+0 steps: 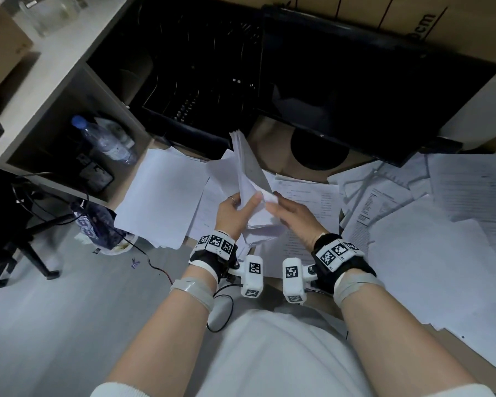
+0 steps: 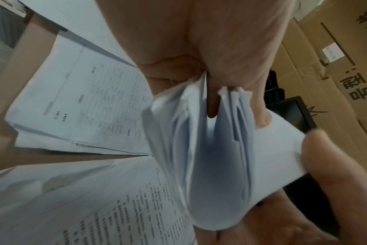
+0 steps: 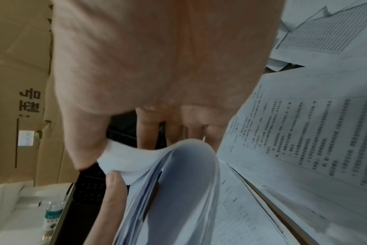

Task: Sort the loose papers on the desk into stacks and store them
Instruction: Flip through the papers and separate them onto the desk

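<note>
A bundle of white sheets [image 1: 248, 173] stands on edge over the desk's middle, its top fanned toward the file tray. My left hand [image 1: 242, 200] grips its lower part from the left, thumb on the front sheet. My right hand [image 1: 274, 202] pinches the lower right corner. In the left wrist view the bundle [image 2: 210, 165] sags in a curve under my left hand [image 2: 224, 97]. Seen from the right wrist, my right hand [image 3: 119, 145] pinches a bent corner of the bundle [image 3: 178, 182]. Loose papers [image 1: 441, 239] cover the desk on the right, and a blank pile [image 1: 161, 196] lies on the left.
A black mesh file tray [image 1: 198, 90] stands behind the papers, beside a dark monitor [image 1: 370, 81] with a round base [image 1: 318, 150]. A water bottle [image 1: 106, 141] lies in the shelf cubby at left. Cardboard boxes [image 2: 325, 82] stand behind the desk. A chair base [image 1: 26, 239] is on the floor at left.
</note>
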`<state>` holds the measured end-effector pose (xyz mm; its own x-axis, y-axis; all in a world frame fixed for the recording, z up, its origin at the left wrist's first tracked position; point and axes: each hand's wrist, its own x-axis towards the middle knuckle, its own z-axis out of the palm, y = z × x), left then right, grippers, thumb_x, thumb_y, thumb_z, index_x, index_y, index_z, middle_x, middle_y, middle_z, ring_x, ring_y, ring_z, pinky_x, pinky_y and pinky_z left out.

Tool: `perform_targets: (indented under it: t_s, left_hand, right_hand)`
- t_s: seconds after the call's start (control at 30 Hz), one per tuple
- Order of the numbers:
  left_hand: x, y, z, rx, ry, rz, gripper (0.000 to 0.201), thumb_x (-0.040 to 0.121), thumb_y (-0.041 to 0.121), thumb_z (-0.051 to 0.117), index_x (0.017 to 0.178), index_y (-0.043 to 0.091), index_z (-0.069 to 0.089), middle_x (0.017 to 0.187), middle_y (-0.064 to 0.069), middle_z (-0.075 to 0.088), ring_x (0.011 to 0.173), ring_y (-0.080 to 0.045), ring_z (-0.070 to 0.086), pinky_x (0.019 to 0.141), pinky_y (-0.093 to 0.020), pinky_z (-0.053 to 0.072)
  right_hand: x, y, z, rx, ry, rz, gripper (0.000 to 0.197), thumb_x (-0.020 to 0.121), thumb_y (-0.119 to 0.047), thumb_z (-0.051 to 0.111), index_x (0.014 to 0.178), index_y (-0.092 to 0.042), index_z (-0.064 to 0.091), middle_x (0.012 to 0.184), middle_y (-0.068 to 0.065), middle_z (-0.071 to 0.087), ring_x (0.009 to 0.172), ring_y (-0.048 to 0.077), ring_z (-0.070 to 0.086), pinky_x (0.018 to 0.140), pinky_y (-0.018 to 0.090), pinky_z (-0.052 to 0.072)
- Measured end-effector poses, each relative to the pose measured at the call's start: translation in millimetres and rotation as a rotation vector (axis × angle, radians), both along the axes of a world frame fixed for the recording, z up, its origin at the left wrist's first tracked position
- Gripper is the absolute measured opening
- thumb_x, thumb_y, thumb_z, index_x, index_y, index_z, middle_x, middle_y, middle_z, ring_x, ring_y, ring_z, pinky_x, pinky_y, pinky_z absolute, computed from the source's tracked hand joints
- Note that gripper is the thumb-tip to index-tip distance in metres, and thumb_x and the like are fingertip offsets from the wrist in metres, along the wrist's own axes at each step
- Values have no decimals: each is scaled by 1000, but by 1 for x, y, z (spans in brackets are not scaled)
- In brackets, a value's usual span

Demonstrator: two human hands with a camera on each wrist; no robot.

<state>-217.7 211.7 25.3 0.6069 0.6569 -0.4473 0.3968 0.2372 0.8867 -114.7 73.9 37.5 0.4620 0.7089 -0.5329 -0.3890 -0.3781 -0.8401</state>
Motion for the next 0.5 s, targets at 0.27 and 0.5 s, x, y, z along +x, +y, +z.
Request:
perform_targets:
  t_s: [0.27,0.5]
  left_hand:
    - [-1,-25,2,-9,5,110,21,88,13,64,106,11,74,99,-8,76,88,-27,71,89,-49,58]
    - [11,-38,15,-101,-88,167,29,93,44,64,95,18,76,104,-15,76,102,-36,70,96,-54,54]
  right_hand:
    - [12,-30,-2,-34,-182,-141,35,84,-36,75,81,-2,72,87,19,73,73,25,63,88,44,55]
    - [13,-29,18,8,-309,-105,17,72,-21,87,68,-14,73,73,4,73,67,11,62,74,28,53]
